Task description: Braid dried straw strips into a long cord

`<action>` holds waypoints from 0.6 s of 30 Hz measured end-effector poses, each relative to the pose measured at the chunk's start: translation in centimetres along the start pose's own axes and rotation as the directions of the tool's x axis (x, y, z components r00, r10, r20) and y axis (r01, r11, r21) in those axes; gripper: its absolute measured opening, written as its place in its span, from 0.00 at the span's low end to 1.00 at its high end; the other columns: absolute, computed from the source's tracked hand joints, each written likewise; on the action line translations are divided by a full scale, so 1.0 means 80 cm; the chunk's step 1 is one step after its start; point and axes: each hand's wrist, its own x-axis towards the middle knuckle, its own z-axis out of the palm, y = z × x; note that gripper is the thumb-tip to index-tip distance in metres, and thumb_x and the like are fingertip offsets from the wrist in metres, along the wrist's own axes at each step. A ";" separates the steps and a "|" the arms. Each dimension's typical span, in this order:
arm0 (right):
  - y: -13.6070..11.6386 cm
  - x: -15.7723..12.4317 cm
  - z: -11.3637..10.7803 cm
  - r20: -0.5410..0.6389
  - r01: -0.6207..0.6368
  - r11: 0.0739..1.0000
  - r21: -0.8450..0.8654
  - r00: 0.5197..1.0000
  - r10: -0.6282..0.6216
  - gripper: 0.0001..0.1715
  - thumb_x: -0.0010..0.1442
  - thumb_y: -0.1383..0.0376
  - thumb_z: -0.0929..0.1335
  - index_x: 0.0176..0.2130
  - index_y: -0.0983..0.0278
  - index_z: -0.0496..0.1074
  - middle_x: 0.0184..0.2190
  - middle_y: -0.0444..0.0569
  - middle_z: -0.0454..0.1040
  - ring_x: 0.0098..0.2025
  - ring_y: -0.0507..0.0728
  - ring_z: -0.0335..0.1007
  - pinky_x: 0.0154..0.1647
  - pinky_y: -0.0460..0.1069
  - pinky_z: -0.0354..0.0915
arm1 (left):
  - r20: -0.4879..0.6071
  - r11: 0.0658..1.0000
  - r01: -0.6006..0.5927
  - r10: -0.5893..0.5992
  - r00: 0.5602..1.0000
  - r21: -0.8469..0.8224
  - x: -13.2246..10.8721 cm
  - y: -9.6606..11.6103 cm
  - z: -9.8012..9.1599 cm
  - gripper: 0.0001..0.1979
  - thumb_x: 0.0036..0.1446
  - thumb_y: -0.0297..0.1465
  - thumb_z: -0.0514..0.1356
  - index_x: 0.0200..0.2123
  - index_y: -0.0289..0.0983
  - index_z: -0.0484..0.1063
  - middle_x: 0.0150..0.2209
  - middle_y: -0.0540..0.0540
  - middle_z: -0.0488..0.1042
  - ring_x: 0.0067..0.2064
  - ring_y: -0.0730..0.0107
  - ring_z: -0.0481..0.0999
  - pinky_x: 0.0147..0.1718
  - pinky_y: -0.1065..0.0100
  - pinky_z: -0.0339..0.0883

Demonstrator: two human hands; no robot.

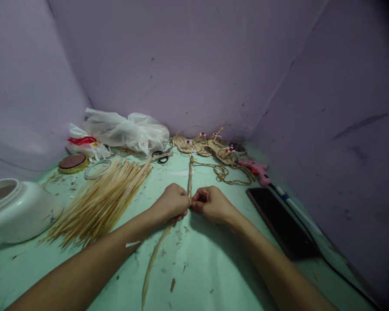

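Observation:
My left hand [174,202] and my right hand [211,204] meet at the middle of the table, both closed on the near end of a braided straw cord [190,181]. From my hands the cord runs straight away from me, then bends right and lies in loose loops. A loose straw strand [152,259] trails from under my left hand toward the front edge. To the left lies a spread bundle of dry straw strips [103,198]. My fingertips nearly touch each other, and they hide the cord's very end.
At the back are a white plastic bag [126,129], black-handled scissors [162,157] and woven straw pieces with red beads [202,144]. A pink glue gun [259,170] and a dark phone [280,222] lie right. A white pot [22,211] and a round tin [73,163] stand left.

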 end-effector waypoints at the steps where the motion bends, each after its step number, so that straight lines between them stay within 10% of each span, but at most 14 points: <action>1: 0.000 0.000 0.001 -0.021 0.000 0.999 -0.039 1.000 -0.001 0.02 0.40 0.68 0.66 0.22 0.66 0.68 0.15 0.43 0.65 0.18 0.47 0.55 0.19 0.43 0.50 | -0.033 0.998 -0.057 0.057 0.998 -0.001 0.001 -0.002 0.001 0.04 0.37 0.26 0.52 0.14 0.34 0.62 0.08 0.54 0.57 0.11 0.80 0.53 0.11 0.75 0.43; 5: -0.010 -0.005 -0.007 -0.008 0.024 0.998 -0.058 1.000 -0.025 0.04 0.42 0.67 0.65 0.22 0.67 0.69 0.15 0.42 0.64 0.18 0.47 0.54 0.18 0.43 0.48 | -0.101 0.973 -0.195 0.182 0.978 -0.127 0.004 -0.006 0.003 0.05 0.37 0.26 0.53 0.13 0.33 0.63 0.09 0.56 0.54 0.13 0.82 0.49 0.13 0.75 0.40; 14: -0.023 -0.014 -0.067 0.164 -0.195 0.980 -0.026 0.967 0.197 0.06 0.40 0.65 0.68 0.19 0.68 0.71 0.13 0.42 0.65 0.15 0.45 0.50 0.16 0.42 0.46 | -0.048 0.941 -0.041 0.026 0.998 -0.335 -0.014 0.017 -0.004 0.06 0.39 0.23 0.54 0.14 0.34 0.66 0.09 0.55 0.55 0.13 0.82 0.49 0.14 0.76 0.41; 18: -0.023 -0.017 -0.089 0.027 -0.213 0.966 -0.146 0.975 0.219 0.05 0.41 0.67 0.68 0.20 0.68 0.72 0.14 0.45 0.68 0.16 0.47 0.56 0.16 0.43 0.50 | -0.032 0.940 -0.032 0.023 0.999 -0.340 -0.015 0.018 -0.006 0.05 0.38 0.24 0.55 0.14 0.33 0.66 0.09 0.55 0.55 0.13 0.83 0.48 0.13 0.76 0.40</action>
